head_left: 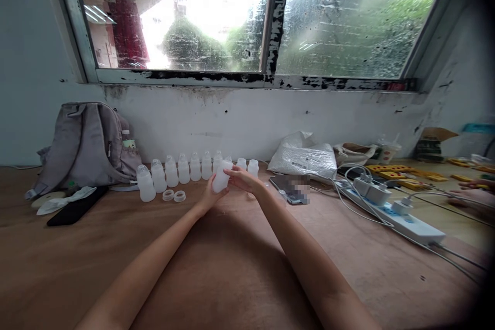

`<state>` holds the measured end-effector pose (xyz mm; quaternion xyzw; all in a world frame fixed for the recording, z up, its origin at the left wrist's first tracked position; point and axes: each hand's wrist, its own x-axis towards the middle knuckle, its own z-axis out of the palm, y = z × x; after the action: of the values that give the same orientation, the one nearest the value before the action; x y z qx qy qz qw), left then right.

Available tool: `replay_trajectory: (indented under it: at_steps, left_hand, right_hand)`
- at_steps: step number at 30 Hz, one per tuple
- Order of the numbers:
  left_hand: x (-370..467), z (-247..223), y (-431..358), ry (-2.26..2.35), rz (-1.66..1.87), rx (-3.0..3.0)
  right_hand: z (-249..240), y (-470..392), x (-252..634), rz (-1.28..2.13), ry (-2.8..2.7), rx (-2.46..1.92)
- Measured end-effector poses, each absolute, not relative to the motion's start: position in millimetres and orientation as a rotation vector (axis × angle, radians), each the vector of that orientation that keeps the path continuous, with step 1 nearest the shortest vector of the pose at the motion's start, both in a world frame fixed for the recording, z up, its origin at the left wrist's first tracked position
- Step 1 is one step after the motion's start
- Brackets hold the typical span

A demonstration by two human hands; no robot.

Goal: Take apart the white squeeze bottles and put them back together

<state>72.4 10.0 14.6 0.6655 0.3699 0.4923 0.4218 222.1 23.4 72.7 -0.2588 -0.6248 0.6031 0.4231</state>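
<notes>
A frosted white baby bottle (220, 179) is tilted to the right above the table. My left hand (211, 197) wraps round its lower body from the left. The fingers of my right hand (244, 179) close on its upper part from the right, partly covering the neck. Behind it runs a row of similar bottles with clear caps, ending at a larger-looking capped bottle (146, 185) on the left. Beyond my right hand stand two bottles whose tops look open, one of them a white bottle (253, 167). Two white collar rings (179, 196) lie left of my hands.
A phone (290, 189) and a small clear cap (282, 196) lie right of my hands. A plastic bag (303, 157), a power strip (410, 221) with cables and a grey backpack (87, 149) flank the workspace. Another person's hand (469, 196) is at the far right near yellow parts.
</notes>
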Motion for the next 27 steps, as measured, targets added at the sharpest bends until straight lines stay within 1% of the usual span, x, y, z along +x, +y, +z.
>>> replay_trajectory:
  at_steps: [4, 6, 10, 12, 16, 18, 22, 27]
  left_hand:
    - [79.0, 28.9, -2.8, 0.766, 1.199, 1.522]
    - [77.5, 35.2, -9.0, 0.67, 1.074, 1.413]
    - [69.3, 47.2, -20.2, 0.474, 0.729, 1.267]
    - [66.0, 51.6, -23.9, 0.381, 0.636, 1.196]
    - [64.5, 54.5, -26.4, 0.333, 0.524, 1.178]
    - [65.8, 52.7, -25.3, 0.426, 0.552, 1.235]
    - [71.1, 46.5, -20.8, 0.73, 0.733, 1.388]
    - [80.6, 40.3, -13.4, 1.047, 0.942, 1.582]
  right_hand:
    - [83.9, 18.7, 219.6, 1.449, -1.6, -0.687]
    - [88.2, 15.2, 219.7, 1.482, -1.595, -0.673]
    - [94.3, 7.5, 220.2, 1.69, -1.574, -0.524]
    - [95.9, 4.1, 218.8, 1.747, -1.544, -0.44]
    - [97.7, -0.8, 209.3, 1.728, -1.448, -0.39]
    - [98.2, -1.5, 202.9, 1.688, -1.414, -0.471]
    - [96.6, 1.1, 195.1, 1.532, -1.394, -0.68]
    - [91.1, 7.7, 192.4, 1.338, -1.3, -0.788]
